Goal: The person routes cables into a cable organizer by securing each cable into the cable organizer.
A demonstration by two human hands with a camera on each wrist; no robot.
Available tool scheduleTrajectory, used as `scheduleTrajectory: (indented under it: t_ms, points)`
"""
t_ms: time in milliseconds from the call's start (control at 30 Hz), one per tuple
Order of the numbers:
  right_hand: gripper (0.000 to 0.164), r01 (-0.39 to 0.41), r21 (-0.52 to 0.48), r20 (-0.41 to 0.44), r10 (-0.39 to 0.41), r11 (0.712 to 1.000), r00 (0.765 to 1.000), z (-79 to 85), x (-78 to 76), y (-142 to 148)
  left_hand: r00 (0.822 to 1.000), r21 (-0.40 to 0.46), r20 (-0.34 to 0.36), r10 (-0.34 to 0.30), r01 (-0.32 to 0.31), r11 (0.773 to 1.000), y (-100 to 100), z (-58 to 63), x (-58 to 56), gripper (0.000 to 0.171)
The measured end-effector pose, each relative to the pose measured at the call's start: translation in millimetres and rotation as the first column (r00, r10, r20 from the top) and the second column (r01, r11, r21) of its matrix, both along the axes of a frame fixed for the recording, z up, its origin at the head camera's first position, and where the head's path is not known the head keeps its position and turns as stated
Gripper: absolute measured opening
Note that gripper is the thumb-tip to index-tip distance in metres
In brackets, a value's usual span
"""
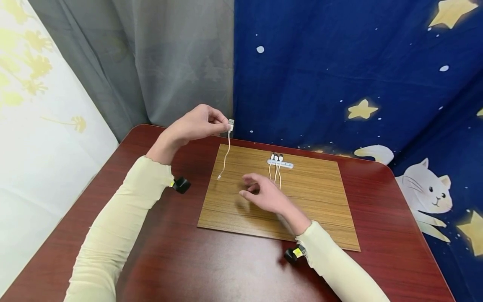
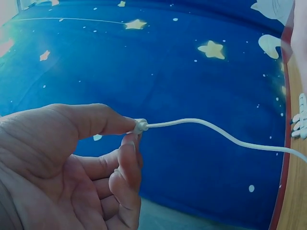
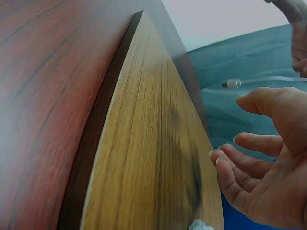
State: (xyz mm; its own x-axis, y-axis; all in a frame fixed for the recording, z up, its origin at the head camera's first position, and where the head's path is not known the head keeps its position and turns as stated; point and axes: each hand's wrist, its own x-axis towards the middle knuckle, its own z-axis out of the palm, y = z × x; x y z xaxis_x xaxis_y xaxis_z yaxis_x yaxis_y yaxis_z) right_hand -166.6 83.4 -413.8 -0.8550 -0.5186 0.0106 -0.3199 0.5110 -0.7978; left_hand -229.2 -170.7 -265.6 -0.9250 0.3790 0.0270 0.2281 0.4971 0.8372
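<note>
My left hand [image 1: 200, 122] pinches a white USB cable [image 1: 225, 157] by its USB-A plug between thumb and fingertips, raised above the back of the table. The cable hangs down, its small far connector [image 3: 232, 83] dangling over the wooden board's left side. Over the middle of the board, my right hand [image 1: 264, 195] hovers with loosely bent fingers and nothing between them. Behind it, a pale cable holder strip [image 1: 280, 163] lies near the board's back edge, with several white cables [image 1: 279, 173] seated in its left part; the right hand hides their lower lengths.
The wood-grain board [image 1: 317, 197] lies on a dark red table [image 1: 226, 268]. A grey curtain [image 1: 185, 54] and a blue star-patterned curtain [image 1: 320, 75] hang along the table's back edge. White patterned fabric [image 1: 56, 109] hangs at the left.
</note>
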Motion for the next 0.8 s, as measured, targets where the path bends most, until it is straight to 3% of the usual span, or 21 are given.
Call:
scheduleTrajectory:
  t_ms: [167, 400, 567, 800]
  points:
    - [0.054, -0.036, 0.009, -0.028, 0.037, 0.999, 0.999, 1.8, -4.7, -15, 1.000, 0.019, -0.001, -0.020, 0.020, 1.000, 7, -1.4, 0.5, 0.016]
    - [0.049, -0.092, -0.018, -0.009, 0.091, 0.996, 0.996, 0.3, -12.7, -36, 1.000, 0.018, 0.014, -0.022, 0.022, 1.000, 11, -2.0, 0.3, 0.018]
    - [0.037, -0.105, -0.093, -0.020, 0.104, 0.990, 0.994, -3.1, -17.8, -47, 0.999, 0.023, 0.026, -0.024, 0.024, 0.999, 11, -2.6, 0.1, 0.019]
    - [0.005, -0.143, -0.160, -0.007, 0.143, 0.977, 0.990, -6.7, -19.9, -52, 0.999, 0.029, 0.036, -0.006, 0.005, 1.000, 11, -5.7, -1.6, 0.018]
